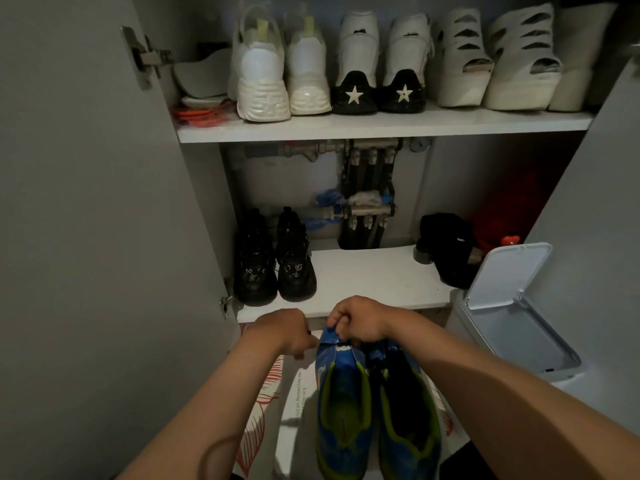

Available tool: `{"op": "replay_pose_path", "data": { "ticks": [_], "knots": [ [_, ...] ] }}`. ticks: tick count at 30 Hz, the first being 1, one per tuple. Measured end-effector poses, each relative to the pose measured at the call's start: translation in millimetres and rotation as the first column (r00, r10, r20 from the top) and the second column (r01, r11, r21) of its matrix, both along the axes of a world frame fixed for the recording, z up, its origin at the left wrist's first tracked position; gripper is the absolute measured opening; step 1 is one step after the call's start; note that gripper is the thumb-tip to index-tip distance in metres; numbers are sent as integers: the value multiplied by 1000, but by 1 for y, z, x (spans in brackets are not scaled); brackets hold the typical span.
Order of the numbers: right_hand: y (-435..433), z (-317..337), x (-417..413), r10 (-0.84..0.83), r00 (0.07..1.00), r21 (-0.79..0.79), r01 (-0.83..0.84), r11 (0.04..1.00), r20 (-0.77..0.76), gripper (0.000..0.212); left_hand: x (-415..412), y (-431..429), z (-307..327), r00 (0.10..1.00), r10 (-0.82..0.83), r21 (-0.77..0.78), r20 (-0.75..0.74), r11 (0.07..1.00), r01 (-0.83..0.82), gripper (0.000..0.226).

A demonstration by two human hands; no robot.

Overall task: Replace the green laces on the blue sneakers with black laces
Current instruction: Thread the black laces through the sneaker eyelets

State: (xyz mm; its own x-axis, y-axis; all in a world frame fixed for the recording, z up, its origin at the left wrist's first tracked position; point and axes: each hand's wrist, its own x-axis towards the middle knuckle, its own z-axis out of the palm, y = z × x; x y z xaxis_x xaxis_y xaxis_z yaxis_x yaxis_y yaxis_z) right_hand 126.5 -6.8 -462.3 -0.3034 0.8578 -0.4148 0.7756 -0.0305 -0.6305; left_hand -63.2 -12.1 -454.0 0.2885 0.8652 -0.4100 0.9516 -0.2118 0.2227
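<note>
Dim open shoe cupboard, white shelves, doors swung wide. We're crouched at its foot over a floor mat (263,403) with a red leaf print.

The blue sneakers (377,403) sit side by side on that mat, heels toward us, toes toward the cupboard, green lining showing in both collars. We can't make out laces of either colour; the throat of each shoe is dark or covered.

Right hand (360,322) is over the front of the sneaker on our left side, fingers curled tight and pinching a fold of blue upper or tongue. Left hand (287,332) is just beside that same sneaker on its outer side, fingers curled down. We can't tell whether it has anything in them.

Beyond the sneakers is the lower shelf (374,278), with black boots (275,261) toward its left end. Beside the sneakers on the right is a white bin (460,323), lid up. Well beyond and above, an upper shelf (381,128) carries a row of white shoes (284,71).

Risks, as we judge them:
- Poor light means a skipped eyelet or a black lace lost against the dark interior.
- Pulling on the tongue without bracing the shoe could drag it across the mat.
- With the open bin so close to the sneakers, a loose lace could drop in.
</note>
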Motion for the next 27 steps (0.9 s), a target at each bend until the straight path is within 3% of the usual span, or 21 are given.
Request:
{"op": "replay_pose_path", "data": {
  "ticks": [3, 5, 8, 9, 11, 13, 15, 19, 21, 24, 27],
  "knots": [
    [6, -4, 3, 23, 999, 34, -25, 999, 48, 33, -1, 4, 6, 999, 37, 121, -12, 992, -35, 31],
    [8, -4, 4, 44, 993, 65, -51, 997, 107, 35, -4, 9, 12, 960, 191, 258, 206, 935, -242, 26],
    [9, -5, 10, 22, 979, 113, -46, 993, 202, 34, -16, 17, 19, 704, 371, 270, 606, 736, -621, 29],
    [8, -5, 13, 20, 966, 112, -50, 992, 256, 33, -20, 19, 19, 622, 395, 228, 676, 691, -686, 30],
    [6, -6, 17, 46, 920, 68, -78, 995, 390, 37, -27, 19, 17, 578, 435, 185, 691, 666, -722, 31],
    [2, -6, 19, 58, 878, 22, -77, 997, 475, 38, -30, 18, 13, 649, 454, 203, 610, 703, -682, 29],
    [-1, -7, 22, 60, 860, 7, -73, 997, 507, 34, -27, 17, 8, 783, 451, 246, 429, 776, -581, 27],
    [-4, -9, 27, 7, 902, 34, -24, 999, 432, 36, -13, 8, 1, 929, 357, 302, 98, 878, -370, 46],
    [-6, -10, 28, -14, 926, 38, 0, 999, 377, 46, -2, 4, -4, 969, 221, 272, 109, 931, -243, 54],
    [-7, -15, 28, -9, 931, 32, -3, 999, 366, 42, 20, -3, -14, 990, -11, 161, 141, 987, -12, 44],
    [-10, -22, 27, 7, 927, 46, -26, 999, 375, 40, 37, -8, -24, 993, -80, 133, 83, 989, 68, 36]
  ]
}}
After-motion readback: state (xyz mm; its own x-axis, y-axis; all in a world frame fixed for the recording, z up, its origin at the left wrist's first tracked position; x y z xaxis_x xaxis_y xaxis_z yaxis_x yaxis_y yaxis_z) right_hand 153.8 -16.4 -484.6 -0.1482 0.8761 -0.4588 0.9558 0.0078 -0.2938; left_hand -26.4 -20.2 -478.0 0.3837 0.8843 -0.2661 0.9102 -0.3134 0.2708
